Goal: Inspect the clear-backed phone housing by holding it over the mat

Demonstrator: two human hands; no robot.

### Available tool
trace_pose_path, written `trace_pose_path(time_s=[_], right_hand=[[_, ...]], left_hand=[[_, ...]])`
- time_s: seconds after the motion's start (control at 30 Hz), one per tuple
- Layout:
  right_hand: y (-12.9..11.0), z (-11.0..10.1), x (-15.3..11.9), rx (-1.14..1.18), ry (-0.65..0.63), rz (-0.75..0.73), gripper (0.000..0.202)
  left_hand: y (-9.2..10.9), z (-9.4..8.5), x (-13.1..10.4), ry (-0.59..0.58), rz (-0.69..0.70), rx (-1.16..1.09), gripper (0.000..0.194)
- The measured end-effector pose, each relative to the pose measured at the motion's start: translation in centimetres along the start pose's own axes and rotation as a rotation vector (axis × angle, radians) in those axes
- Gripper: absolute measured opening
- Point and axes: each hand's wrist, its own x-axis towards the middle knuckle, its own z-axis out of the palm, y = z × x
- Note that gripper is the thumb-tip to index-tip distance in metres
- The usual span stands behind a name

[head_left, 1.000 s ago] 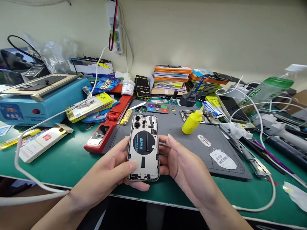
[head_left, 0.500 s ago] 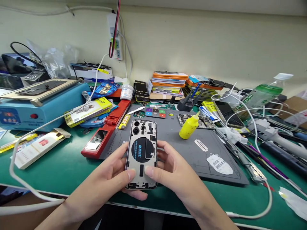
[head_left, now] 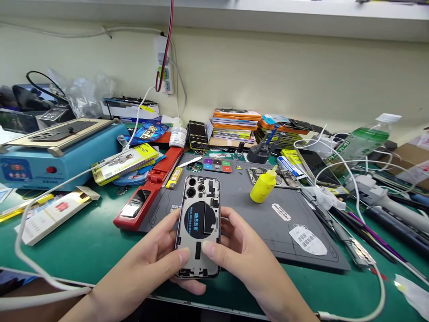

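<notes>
An opened silver phone rear housing (head_left: 198,226), with camera holes at its top and a round black coil in the middle, is held by both hands above the near edge of the dark grey rubber work mat (head_left: 254,214), inner side turned upward. The left hand (head_left: 157,259) is closed around the left side of the housing, with the thumb laid on its lower part; the right hand (head_left: 241,252) is closed around the right side, and its thumb is pressed next to the other one. The step in hand is judged to be an inspection or a pressing of the lower inside part of the housing. For the next move a steady two-hand hold seems to be needed, because the housing is thin and it is carried over the table edge. Open room is found on the mat just behind the housing. To the left the long red plastic holder (head_left: 147,192) lies near, and to the right the small yellow squeeze bottle (head_left: 263,188) stands on the mat, apart from the hands. The white cable (head_left: 53,179) is looped over the green table top (head_left: 83,237) at the left side.
</notes>
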Motion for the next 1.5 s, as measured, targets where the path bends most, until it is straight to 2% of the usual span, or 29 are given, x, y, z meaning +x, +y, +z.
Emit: trace_pose_path(time_s=[0.3,0.57,1.0,1.5], right_hand=[[0.31,-0.05,-0.06,-0.01,-0.036,-0.012,0.036],[0.33,-0.1,-0.24,-0.02,-0.026,-0.006,0.037],[0.67,-0.11,-0.34,-0.025,-0.01,-0.019,0.038],[0.6,0.22,-0.27,-0.043,0.002,-0.027,0.037]], left_hand=[[0.17,-0.01,0.3,-0.084,0.046,-0.012,0.059],[0.3,-0.26,0.31,-0.15,0.085,-0.102,0.068],[0.06,-0.51,0.39,-0.191,0.102,-0.133,0.088],[0.13,-0.54,0.36,-0.215,0.122,-0.143,0.088]])
